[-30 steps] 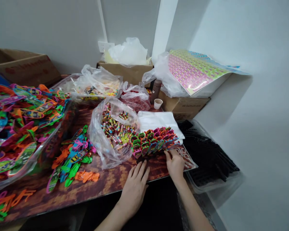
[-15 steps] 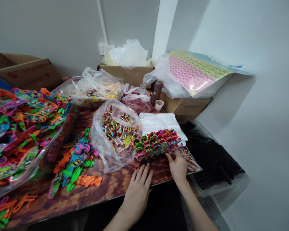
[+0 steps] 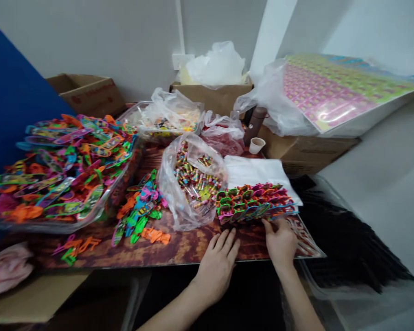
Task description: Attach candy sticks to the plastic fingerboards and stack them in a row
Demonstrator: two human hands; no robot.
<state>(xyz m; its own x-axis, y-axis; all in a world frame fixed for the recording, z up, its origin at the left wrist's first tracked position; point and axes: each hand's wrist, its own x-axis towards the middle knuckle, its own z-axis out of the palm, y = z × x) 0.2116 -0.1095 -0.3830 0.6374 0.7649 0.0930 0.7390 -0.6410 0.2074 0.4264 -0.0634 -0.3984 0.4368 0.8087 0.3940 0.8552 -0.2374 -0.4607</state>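
Loosely outstretched, the left hand (image 3: 218, 265) rests on the worktop (image 3: 189, 250); the right hand (image 3: 281, 242) curls against the toys (image 3: 257, 202), its grip unclear.

"How many hands?"
"Two: one left hand (image 3: 216, 267), one right hand (image 3: 282, 243)."
"Packed blocks of colourful toys (image 3: 255, 202)?"
"One, its pieces overlapping too much to count."
"Clear tubs (image 3: 72, 226)?"
"Three. The toy skateboards (image 3: 58, 184) heaped in one are beyond counting, as are the black pieces (image 3: 345, 243) in another."
"Bags of little tubes (image 3: 195, 177)?"
"One."
"Cardboard boxes (image 3: 93, 96)?"
"At least three."
"Drinkware?"
"One brown flask (image 3: 255, 125), one paper cup (image 3: 257, 145)."
"Wall sockets (image 3: 182, 61)?"
"One panel."
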